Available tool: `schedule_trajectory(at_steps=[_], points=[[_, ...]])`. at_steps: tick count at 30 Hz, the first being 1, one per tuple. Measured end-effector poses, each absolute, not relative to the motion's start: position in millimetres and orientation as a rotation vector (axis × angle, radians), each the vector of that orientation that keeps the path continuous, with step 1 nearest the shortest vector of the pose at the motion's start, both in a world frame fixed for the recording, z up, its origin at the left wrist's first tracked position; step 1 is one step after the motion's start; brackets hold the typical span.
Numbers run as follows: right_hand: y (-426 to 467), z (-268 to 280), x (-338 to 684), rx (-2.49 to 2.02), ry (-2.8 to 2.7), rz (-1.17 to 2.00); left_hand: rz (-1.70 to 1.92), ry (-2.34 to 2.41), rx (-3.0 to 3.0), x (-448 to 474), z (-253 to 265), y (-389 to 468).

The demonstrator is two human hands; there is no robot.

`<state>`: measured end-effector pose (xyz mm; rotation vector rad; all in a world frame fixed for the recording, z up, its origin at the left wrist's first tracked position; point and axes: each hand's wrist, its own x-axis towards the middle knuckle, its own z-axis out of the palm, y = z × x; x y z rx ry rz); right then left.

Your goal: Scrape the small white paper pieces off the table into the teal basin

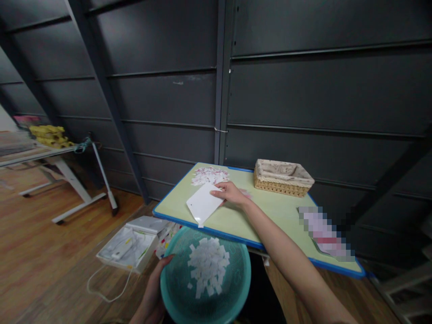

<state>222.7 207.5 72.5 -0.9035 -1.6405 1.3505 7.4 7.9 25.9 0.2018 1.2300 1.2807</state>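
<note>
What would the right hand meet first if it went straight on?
Beyond its card, the right hand would probably meet the scraps on the table; depth is unclear, so it might pass above.

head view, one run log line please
left hand: holding basin rim; right hand: holding white card; basin: paper pieces; table: paper pile, basket

left grip (155, 278): teal basket (176, 292) holding scraps (209, 262) | right grip (230, 193): white card (203, 203)

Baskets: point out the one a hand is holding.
The round teal basket, gripped at its rim by the left hand, with white pieces inside; the rectangular, cloth-lined wicker basket stands on the table, untouched.
</note>
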Motion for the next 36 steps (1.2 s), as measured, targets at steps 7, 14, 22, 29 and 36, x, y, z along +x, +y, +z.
schedule_trajectory(at_steps=[7, 14, 22, 29, 36], points=[[225.9, 83.1, 247.1, -1.017, -1.360, 0.976, 1.271, 1.217, 0.220, 7.6, 25.3, 7.5], [208.8, 79.8, 231.2, -0.942, -1.634, 1.242, 1.261, 1.224, 0.218, 8.1, 27.9, 8.0], [210.1, 79.6, 227.8, -0.919, -1.548, 1.232, 1.263, 1.242, 0.224, 5.9, 20.5, 8.3], [233.8, 78.7, 253.5, -1.233, -1.374, 0.726, 1.265, 1.229, 0.221, 6.3, 22.0, 8.1], [234.1, 76.2, 255.4, -1.347, -1.394, 0.611, 1.321, 1.239, 0.208, 7.4, 24.2, 9.7]])
